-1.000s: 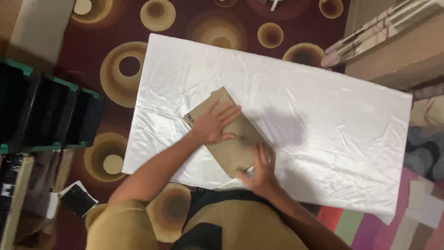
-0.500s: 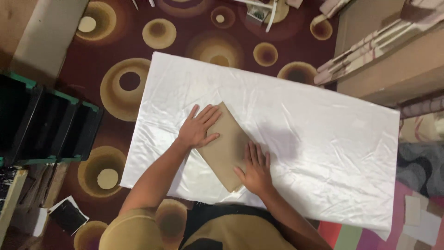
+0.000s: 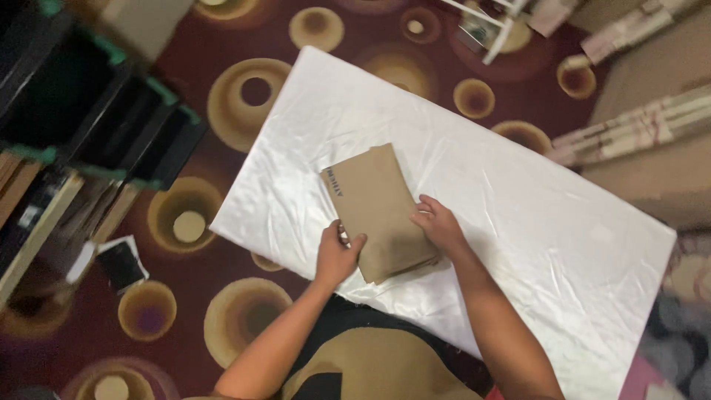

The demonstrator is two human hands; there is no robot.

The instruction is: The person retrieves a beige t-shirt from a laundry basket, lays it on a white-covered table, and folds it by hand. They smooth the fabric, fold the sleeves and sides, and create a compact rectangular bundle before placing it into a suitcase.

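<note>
From the head camera, looking straight down, a person is bending over a table covered in a white satin cloth [image 3: 533, 222], and a flat brown paper packet [image 3: 378, 211] is lying near the middle of that cloth's near half. The packet's long axis is running diagonally, from its far corner down toward the person's body. The left hand [image 3: 337, 255] is curling round the packet's near left edge, thumb on top and fingers seeming to tuck beneath, so it is gripping the paper narrowly. The right hand [image 3: 438, 224] is pressing flat on the packet's right edge with fingers spread, resting rather than clasping. Both hands are sitting at the packet's near end, the bulk of it stretching away from them; neither is clearly closer.

A small dark printed mark is showing at the packet's far left corner. Left of the cloth, on the patterned maroon carpet [image 3: 244, 96], dark crates with green rims [image 3: 96, 111] are standing. Beyond the cloth's right end, long pale wrapped bundles [image 3: 637, 126] are lying.
</note>
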